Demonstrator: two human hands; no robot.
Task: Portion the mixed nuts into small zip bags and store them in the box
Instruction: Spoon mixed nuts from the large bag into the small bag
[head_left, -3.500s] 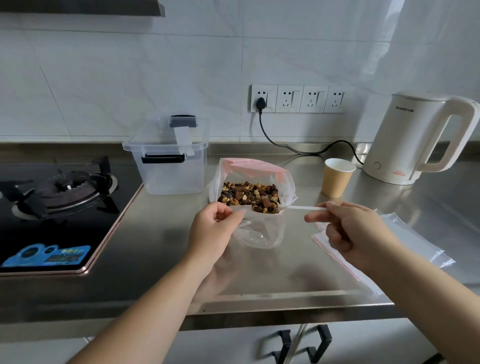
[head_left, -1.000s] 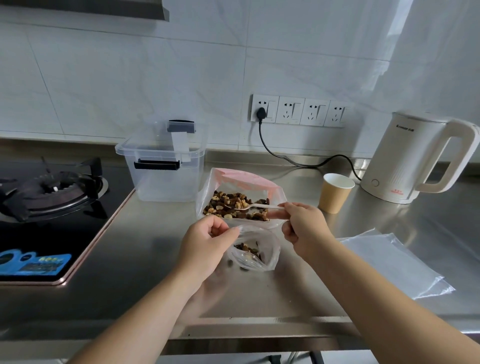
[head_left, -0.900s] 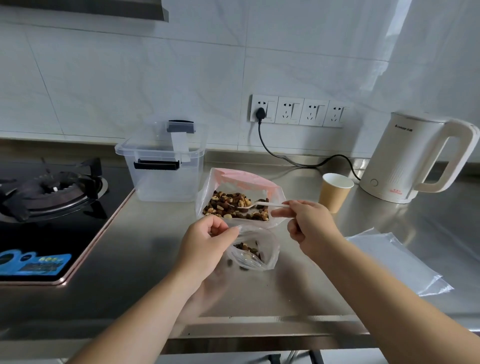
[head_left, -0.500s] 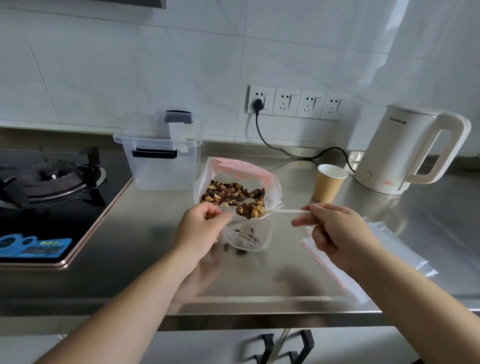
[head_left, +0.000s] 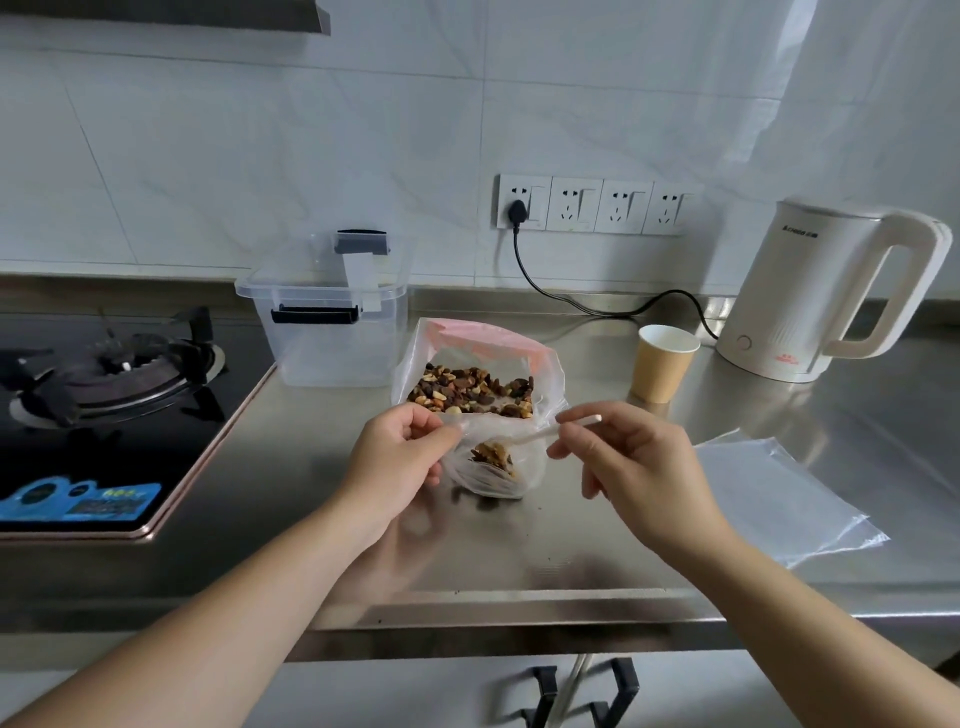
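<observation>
**Spoon tipped into the small zip bag**

The left hand (head_left: 397, 457) pinches the rim of the small zip bag (head_left: 493, 470), holding its mouth up just above the steel worktop (head_left: 311, 467). The right hand (head_left: 621, 457) pinches a white plastic spoon (head_left: 540, 435), whose bowl sits inside the bag with nuts. Just behind stands the large bag of mixed nuts (head_left: 470, 387), open. The clear box (head_left: 332, 322) stands farther back left, spare bags (head_left: 769, 493) lie to the right.
</observation>
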